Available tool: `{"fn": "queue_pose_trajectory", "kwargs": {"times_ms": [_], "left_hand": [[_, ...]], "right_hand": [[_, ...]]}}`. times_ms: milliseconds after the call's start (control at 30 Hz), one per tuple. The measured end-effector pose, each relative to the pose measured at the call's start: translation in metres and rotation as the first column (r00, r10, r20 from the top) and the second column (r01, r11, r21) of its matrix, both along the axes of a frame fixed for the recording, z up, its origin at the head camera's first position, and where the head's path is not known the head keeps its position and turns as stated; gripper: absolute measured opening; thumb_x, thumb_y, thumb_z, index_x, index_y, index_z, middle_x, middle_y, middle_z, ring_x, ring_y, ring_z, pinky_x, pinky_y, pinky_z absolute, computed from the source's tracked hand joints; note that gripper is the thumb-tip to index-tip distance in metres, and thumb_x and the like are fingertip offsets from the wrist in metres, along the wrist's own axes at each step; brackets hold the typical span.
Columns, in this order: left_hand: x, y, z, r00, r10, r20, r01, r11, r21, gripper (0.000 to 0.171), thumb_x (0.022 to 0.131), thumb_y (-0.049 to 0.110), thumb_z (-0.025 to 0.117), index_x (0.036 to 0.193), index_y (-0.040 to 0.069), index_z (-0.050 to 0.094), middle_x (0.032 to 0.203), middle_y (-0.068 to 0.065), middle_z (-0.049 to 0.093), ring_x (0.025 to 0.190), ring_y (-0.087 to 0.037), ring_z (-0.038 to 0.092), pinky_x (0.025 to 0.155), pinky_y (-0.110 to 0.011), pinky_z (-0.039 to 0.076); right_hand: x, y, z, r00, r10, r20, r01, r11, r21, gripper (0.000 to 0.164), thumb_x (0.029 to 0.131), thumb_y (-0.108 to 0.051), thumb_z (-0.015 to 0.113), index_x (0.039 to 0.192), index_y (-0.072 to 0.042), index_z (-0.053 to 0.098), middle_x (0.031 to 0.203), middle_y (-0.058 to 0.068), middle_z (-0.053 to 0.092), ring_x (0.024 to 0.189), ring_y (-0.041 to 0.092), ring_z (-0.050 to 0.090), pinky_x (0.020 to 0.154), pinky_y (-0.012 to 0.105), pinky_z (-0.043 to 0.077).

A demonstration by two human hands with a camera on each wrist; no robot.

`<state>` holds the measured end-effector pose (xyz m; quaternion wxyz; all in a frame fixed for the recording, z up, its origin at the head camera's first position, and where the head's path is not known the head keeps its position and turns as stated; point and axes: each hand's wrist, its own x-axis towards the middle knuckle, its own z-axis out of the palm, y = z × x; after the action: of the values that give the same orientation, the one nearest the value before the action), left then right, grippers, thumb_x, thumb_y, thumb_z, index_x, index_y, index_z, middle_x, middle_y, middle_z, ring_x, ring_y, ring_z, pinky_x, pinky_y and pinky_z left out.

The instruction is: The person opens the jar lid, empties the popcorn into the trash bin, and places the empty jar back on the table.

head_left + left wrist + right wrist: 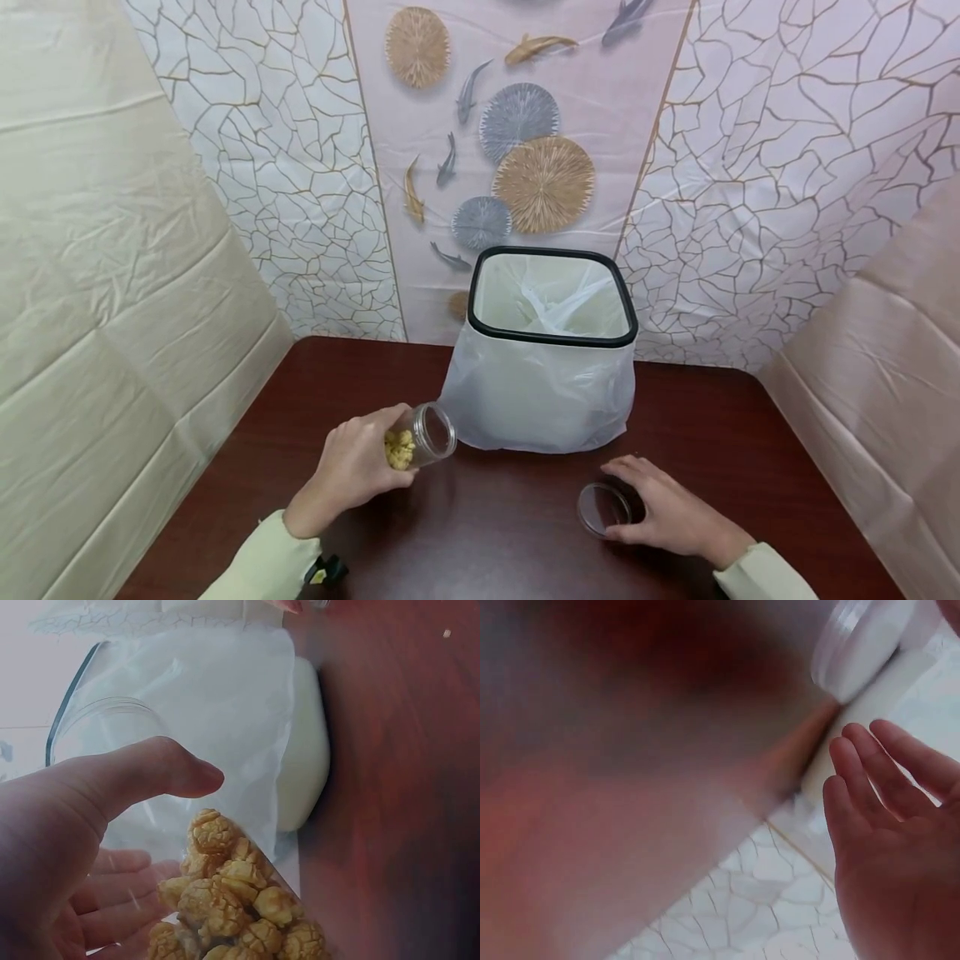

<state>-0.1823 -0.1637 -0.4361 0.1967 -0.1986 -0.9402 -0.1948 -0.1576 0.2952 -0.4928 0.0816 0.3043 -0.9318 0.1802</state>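
Note:
My left hand [356,462] grips a clear jar [431,433] tipped on its side, its round mouth facing right beside the bin. Yellow-brown popcorn [399,450] lies inside toward the jar's base; the left wrist view shows the knobbly caramel-coloured pieces [225,900] close up. Over the table on the right, my right hand [667,510] holds a clear round lid [602,509] by its edge, between thumb and fingers. In the right wrist view the lid [862,645] shows only in part, at the top.
A white bin with a black rim [555,337] stands at the back of the dark red-brown table [495,533], lined with a translucent plastic bag [540,400]. Patterned cloth [300,167] hangs behind it. A small pale crumb [447,633] lies on the table.

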Motion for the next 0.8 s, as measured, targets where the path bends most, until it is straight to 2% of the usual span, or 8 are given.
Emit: {"fn": "queue_pose_trajectory", "kwargs": {"times_ms": [67, 167, 267, 367, 467, 600, 700, 800], "left_hand": [[-0.003, -0.004, 0.005, 1.000, 0.008, -0.007, -0.008, 1.000, -0.005, 0.079, 0.055, 0.039, 0.100, 0.124, 0.016, 0.071, 0.105, 0.001, 0.078, 0.078, -0.014, 0.069, 0.059, -0.034, 0.054], [-0.009, -0.012, 0.015, 0.999, 0.011, -0.030, -0.012, 1.000, -0.013, 0.079, 0.056, 0.040, 0.100, 0.124, 0.014, 0.070, 0.106, -0.001, 0.078, 0.079, -0.016, 0.070, 0.060, -0.036, 0.056], [-0.016, -0.019, 0.030, 0.998, 0.015, -0.060, -0.017, 1.000, -0.024, 0.079, 0.057, 0.039, 0.100, 0.125, 0.012, 0.070, 0.108, -0.004, 0.079, 0.081, -0.019, 0.072, 0.061, -0.040, 0.058], [-0.024, -0.024, 0.051, 0.996, 0.024, -0.086, -0.028, 0.999, -0.038, 0.080, 0.058, 0.039, 0.099, 0.127, 0.011, 0.069, 0.110, -0.006, 0.079, 0.083, -0.023, 0.074, 0.062, -0.044, 0.059], [-0.033, -0.027, 0.074, 0.993, 0.036, -0.112, -0.044, 0.997, -0.071, 0.080, 0.059, 0.039, 0.097, 0.129, 0.010, 0.069, 0.106, -0.007, 0.079, 0.081, -0.027, 0.074, 0.061, -0.047, 0.058], [-0.046, -0.025, 0.105, 0.989, 0.040, -0.145, -0.056, 0.992, -0.109, 0.081, 0.060, 0.039, 0.097, 0.130, 0.010, 0.068, 0.096, -0.010, 0.078, 0.075, -0.031, 0.072, 0.058, -0.050, 0.055], [-0.056, -0.020, 0.127, 0.986, 0.025, -0.165, -0.047, 0.990, -0.130, 0.080, 0.061, 0.038, 0.096, 0.130, 0.010, 0.067, 0.095, -0.011, 0.077, 0.073, -0.031, 0.069, 0.056, -0.049, 0.053], [-0.067, -0.013, 0.147, 0.984, 0.005, -0.177, -0.035, 0.986, -0.165, 0.077, 0.063, 0.034, 0.094, 0.131, 0.010, 0.067, 0.090, -0.010, 0.075, 0.066, -0.029, 0.063, 0.051, -0.045, 0.049]], "right_hand": [[0.000, 0.003, 0.011, 0.999, -0.041, 0.003, 0.041, 0.999, 0.000, 0.079, 0.080, -0.053, 0.088, 0.136, -0.002, 0.065, 0.133, 0.005, 0.067, 0.124, 0.027, 0.065, 0.103, 0.057, 0.054], [-0.003, 0.009, 0.035, 0.992, -0.114, 0.045, 0.115, 0.993, -0.001, 0.083, 0.089, -0.058, 0.078, 0.146, -0.001, 0.057, 0.145, 0.014, 0.062, 0.135, 0.039, 0.059, 0.109, 0.062, 0.049], [-0.008, 0.015, 0.068, 0.979, -0.181, 0.095, 0.182, 0.983, 0.006, 0.085, 0.096, -0.058, 0.069, 0.158, -0.004, 0.045, 0.159, 0.019, 0.050, 0.146, 0.046, 0.046, 0.116, 0.069, 0.038], [-0.015, 0.021, 0.103, 0.972, -0.219, 0.089, 0.218, 0.976, 0.025, 0.085, 0.101, -0.056, 0.063, 0.165, -0.009, 0.033, 0.167, 0.021, 0.038, 0.152, 0.049, 0.037, 0.117, 0.072, 0.033], [-0.022, 0.024, 0.136, 0.970, -0.239, 0.050, 0.237, 0.971, 0.043, 0.085, 0.103, -0.054, 0.059, 0.169, -0.015, 0.022, 0.172, 0.020, 0.030, 0.155, 0.049, 0.032, 0.118, 0.072, 0.030], [-0.034, 0.022, 0.171, 0.971, -0.238, -0.006, 0.238, 0.970, 0.057, 0.086, 0.104, -0.052, 0.059, 0.171, -0.019, 0.016, 0.175, 0.017, 0.024, 0.157, 0.046, 0.029, 0.118, 0.072, 0.030], [-0.045, 0.017, 0.191, 0.973, -0.231, -0.028, 0.232, 0.968, 0.093, 0.088, 0.104, -0.053, 0.059, 0.171, -0.018, 0.014, 0.177, 0.014, 0.019, 0.160, 0.044, 0.025, 0.120, 0.070, 0.029], [-0.056, 0.010, 0.203, 0.977, -0.207, -0.054, 0.213, 0.968, 0.136, 0.090, 0.104, -0.054, 0.058, 0.171, -0.014, 0.014, 0.177, 0.015, 0.017, 0.161, 0.043, 0.023, 0.123, 0.067, 0.028]]}}
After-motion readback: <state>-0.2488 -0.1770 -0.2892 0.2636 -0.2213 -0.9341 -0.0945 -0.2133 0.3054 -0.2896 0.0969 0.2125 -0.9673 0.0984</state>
